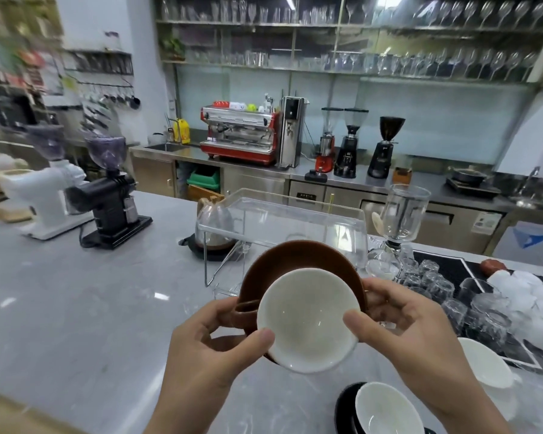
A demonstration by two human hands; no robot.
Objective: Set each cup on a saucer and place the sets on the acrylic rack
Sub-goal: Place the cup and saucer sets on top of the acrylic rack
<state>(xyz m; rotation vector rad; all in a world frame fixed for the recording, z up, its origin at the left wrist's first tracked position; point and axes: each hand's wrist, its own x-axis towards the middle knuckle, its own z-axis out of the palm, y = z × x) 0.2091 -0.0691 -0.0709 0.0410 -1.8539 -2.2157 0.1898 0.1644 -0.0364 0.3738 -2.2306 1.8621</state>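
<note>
Behind, grey marble counter (76, 308), glassware shelves (358, 67).

cup (308, 321) on saucer (282, 261), rack (282, 214) behind.

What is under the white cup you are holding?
A brown saucer sits under the cup; both hands hold them above the counter. The cup hides the saucer's middle, so whether it sits centred cannot be seen.

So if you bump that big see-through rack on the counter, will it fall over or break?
Probably it would slide or wobble first. The acrylic rack looks thin-walled and stands on slim legs, so it seems light for its size. Clear plastic like this likely scratches or cracks rather than shatters. The counter looks smooth and glossy, so a push could make it skid.
</note>
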